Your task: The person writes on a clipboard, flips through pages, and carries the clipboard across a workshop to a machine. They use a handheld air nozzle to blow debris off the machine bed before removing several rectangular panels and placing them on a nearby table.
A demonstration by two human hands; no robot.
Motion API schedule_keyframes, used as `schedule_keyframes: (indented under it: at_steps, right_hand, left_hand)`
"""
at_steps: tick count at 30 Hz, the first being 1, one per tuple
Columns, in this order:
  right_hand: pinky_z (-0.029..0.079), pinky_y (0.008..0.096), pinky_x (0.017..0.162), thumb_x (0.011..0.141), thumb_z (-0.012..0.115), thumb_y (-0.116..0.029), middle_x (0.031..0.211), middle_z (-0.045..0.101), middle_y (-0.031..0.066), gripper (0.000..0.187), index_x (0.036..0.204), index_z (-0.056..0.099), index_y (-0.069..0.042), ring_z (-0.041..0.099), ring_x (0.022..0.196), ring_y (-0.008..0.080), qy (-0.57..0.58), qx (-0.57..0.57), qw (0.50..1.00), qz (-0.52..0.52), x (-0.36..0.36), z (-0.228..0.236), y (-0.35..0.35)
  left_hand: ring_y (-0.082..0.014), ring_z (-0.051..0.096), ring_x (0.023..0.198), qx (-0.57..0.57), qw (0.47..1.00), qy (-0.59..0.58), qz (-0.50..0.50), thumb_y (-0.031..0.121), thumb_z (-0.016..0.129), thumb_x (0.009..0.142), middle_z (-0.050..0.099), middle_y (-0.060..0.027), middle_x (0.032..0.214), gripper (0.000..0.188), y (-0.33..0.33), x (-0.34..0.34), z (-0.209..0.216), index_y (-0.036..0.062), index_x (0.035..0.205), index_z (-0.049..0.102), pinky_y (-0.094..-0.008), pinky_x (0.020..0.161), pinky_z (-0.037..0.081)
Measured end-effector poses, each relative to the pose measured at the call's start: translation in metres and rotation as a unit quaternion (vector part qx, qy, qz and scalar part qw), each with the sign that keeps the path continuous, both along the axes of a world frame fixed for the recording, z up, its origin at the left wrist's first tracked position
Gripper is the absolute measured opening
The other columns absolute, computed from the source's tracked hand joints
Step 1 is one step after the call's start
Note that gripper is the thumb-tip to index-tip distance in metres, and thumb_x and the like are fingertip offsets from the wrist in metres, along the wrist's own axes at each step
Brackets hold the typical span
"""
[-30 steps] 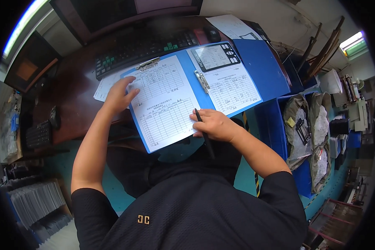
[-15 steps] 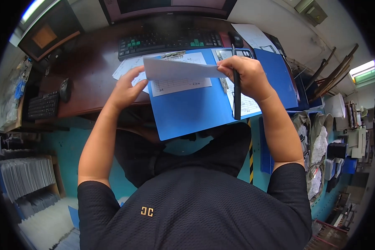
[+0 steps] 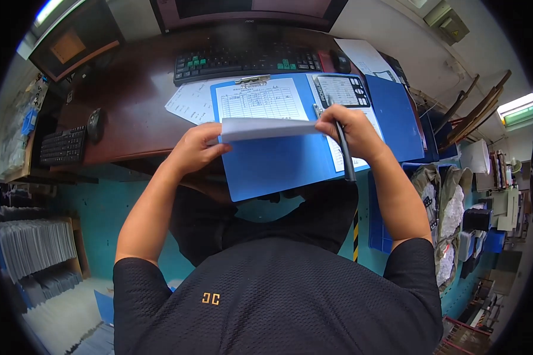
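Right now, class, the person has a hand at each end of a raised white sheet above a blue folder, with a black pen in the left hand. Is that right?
Not quite: the head view shows the black pen in the right hand, not the left hand. The white sheet is above the blue folder, a hand at each end.

It's smooth, matt paper on the sheet point(image 3: 266, 129), smooth plastic on the pen point(image 3: 345, 152) and what looks like plastic folder point(image 3: 272, 171); shiny metal clip point(image 3: 252, 79), glossy wood-look desk point(image 3: 133, 127), matt plastic keyboard point(image 3: 243, 66), dimpled cloth shirt point(image 3: 290, 296)!
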State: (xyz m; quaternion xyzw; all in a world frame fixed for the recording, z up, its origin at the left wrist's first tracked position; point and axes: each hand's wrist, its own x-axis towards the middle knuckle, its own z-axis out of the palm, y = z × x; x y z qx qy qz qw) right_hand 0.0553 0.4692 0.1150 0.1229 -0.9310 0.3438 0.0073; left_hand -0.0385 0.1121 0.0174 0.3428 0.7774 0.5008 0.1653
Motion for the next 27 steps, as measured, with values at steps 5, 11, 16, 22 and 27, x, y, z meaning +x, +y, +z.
schedule_keyframes:
  at_steps: [5, 11, 16, 22, 27]
  right_hand:
    - [0.053, 0.029, 0.059, 0.096, 0.076, -0.025, 0.074, 0.07, 0.008, 0.021, 0.095, 0.07, -0.004, 0.068, 0.065, 0.0193, 0.309, -0.018, 0.951, -0.027, -0.023, 0.009, 0.006]
    - [0.058, 0.0332, 0.091, 0.099, 0.072, -0.02, 0.118, 0.074, 0.0182, 0.023, 0.112, 0.063, -0.004, 0.073, 0.108, 0.0284, 0.454, -0.043, 0.883, -0.114, -0.029, 0.004, 0.008]
    - [0.053, 0.0338, 0.093, 0.101, 0.068, -0.015, 0.112, 0.071, 0.0115, 0.019, 0.118, 0.065, -0.006, 0.067, 0.103, 0.0208, 0.326, -0.084, 0.927, -0.167, 0.002, -0.054, 0.012]
    - [0.052, 0.0437, 0.094, 0.096, 0.069, -0.024, 0.112, 0.072, 0.018, 0.038, 0.131, 0.068, -0.009, 0.067, 0.104, 0.0369, 0.09, -0.15, 0.982, 0.077, -0.03, -0.101, -0.046]
    - [0.053, 0.0404, 0.093, 0.108, 0.053, -0.032, 0.108, 0.072, 0.0144, 0.036, 0.122, 0.073, -0.006, 0.069, 0.101, 0.0291, 0.029, -0.271, 0.956, 0.103, -0.094, -0.118, -0.044]
  left_hand:
    - [-0.0314, 0.067, 0.111, -0.052, 0.987, 0.134, 0.067, 0.009, 0.075, 0.09, 0.073, -0.0147, 0.113, 0.031, 0.027, -0.041, 0.008, 0.0085, 0.121, 0.072, -0.04, 0.097, 0.052]
    - [-0.0218, 0.069, 0.099, 0.012, 0.984, 0.037, 0.173, 0.024, 0.068, 0.1, 0.075, -0.0119, 0.11, 0.027, 0.042, -0.113, -0.038, 0.0056, 0.121, 0.07, -0.0349, 0.091, 0.052]
    - [-0.0152, 0.065, 0.096, 0.178, 0.963, -0.051, 0.198, 0.025, 0.066, 0.101, 0.073, -0.0108, 0.105, 0.036, 0.067, -0.128, -0.055, -0.004, 0.121, 0.065, -0.0327, 0.088, 0.051]
    - [-0.0102, 0.06, 0.077, 0.136, 0.948, -0.167, 0.235, 0.028, 0.062, 0.102, 0.069, -0.0034, 0.093, 0.03, 0.038, -0.125, -0.097, 0.0026, 0.118, 0.065, -0.0264, 0.06, 0.046]
    - [-0.0101, 0.062, 0.081, 0.101, 0.972, -0.126, 0.172, 0.024, 0.069, 0.098, 0.069, -0.0031, 0.106, 0.038, 0.052, -0.113, -0.072, 0.0026, 0.129, 0.058, -0.0248, 0.064, 0.049]
